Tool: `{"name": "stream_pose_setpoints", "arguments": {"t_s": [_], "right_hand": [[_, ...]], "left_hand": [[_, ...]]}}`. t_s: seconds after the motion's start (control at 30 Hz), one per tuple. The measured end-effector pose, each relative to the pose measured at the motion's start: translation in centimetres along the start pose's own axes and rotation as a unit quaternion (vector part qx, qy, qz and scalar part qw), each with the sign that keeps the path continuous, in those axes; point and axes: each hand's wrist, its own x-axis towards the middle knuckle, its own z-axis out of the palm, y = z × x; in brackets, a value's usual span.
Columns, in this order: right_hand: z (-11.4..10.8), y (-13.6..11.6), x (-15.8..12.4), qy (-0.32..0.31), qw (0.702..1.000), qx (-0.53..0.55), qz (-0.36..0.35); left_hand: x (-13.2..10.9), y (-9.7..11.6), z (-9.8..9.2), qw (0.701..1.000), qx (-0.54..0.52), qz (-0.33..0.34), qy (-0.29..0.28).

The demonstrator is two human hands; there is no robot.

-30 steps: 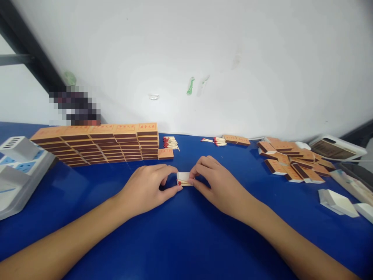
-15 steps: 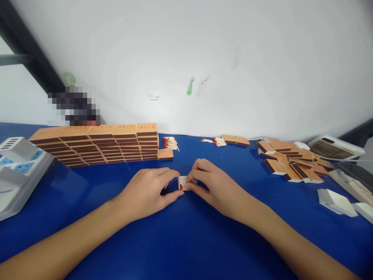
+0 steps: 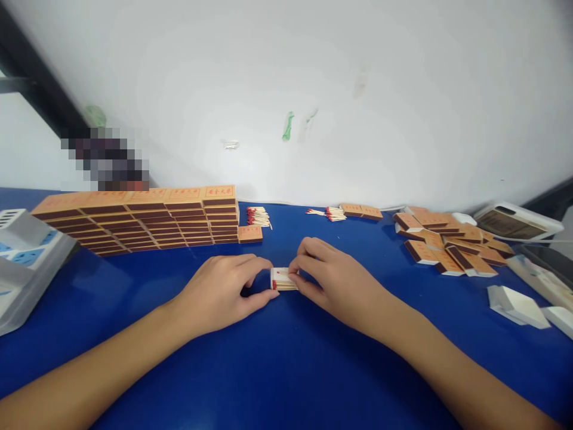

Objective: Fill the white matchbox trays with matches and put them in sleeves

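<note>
A small white matchbox tray [image 3: 282,277] lies on the blue table between my hands, with red-headed matches [image 3: 283,286] along its near side. My left hand [image 3: 228,286] pinches the tray's left end between thumb and forefinger. Over the tray's right end, my right hand [image 3: 329,278] has its thumb and fingers pressed together. From those fingertips a single match [image 3: 278,273] seems to stick out leftward, its red head showing. The right end of the tray is hidden behind the right fingers.
A stepped wall of stacked matchboxes [image 3: 147,218] stands at the left, one matchbox [image 3: 250,234] beside it. Loose match piles [image 3: 258,217] lie near the white wall. At the right are heaped matchboxes [image 3: 452,239] and white trays [image 3: 519,306]; a power strip [image 3: 31,263] is at far left.
My right fingertips have shifted slightly on the tray, so more of its white inside and a separate match head now show. My left hand keeps its hold. The view has moved a little.
</note>
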Motion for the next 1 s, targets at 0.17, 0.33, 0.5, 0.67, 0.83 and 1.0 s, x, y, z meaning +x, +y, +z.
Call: {"name": "stream_pose_setpoints", "arguments": {"t_s": [0.17, 0.33, 0.5, 0.67, 0.83, 1.0], "right_hand": [[-1.1, 1.8, 0.6, 0.014, 0.997, 0.037, 0.064], [-2.1, 9.0, 3.9, -0.033, 0.975, -0.072, 0.206], [-1.9, 14.4, 7.7, -0.110, 0.960, -0.097, 0.240], [-2.0, 13.9, 8.7, -0.172, 0.954, -0.071, 0.235], [-2.8, 10.4, 6.2, -0.183, 0.959, -0.039, 0.213], [-3.4, 7.6, 1.5, -0.150, 0.967, -0.026, 0.203]], "left_hand": [[0.0, 0.0, -0.1, 1.000, -0.005, -0.004, -0.003], [-0.1, -0.2, -0.1, 1.000, -0.005, -0.005, -0.010], [0.1, -0.2, -0.2, 1.000, -0.005, -0.006, -0.028], [0.2, -0.2, -0.3, 0.999, -0.007, -0.011, -0.036], [0.3, 0.0, -0.5, 0.999, -0.011, -0.013, -0.039], [0.4, 0.2, -0.7, 0.999, -0.005, -0.017, -0.047]]}}
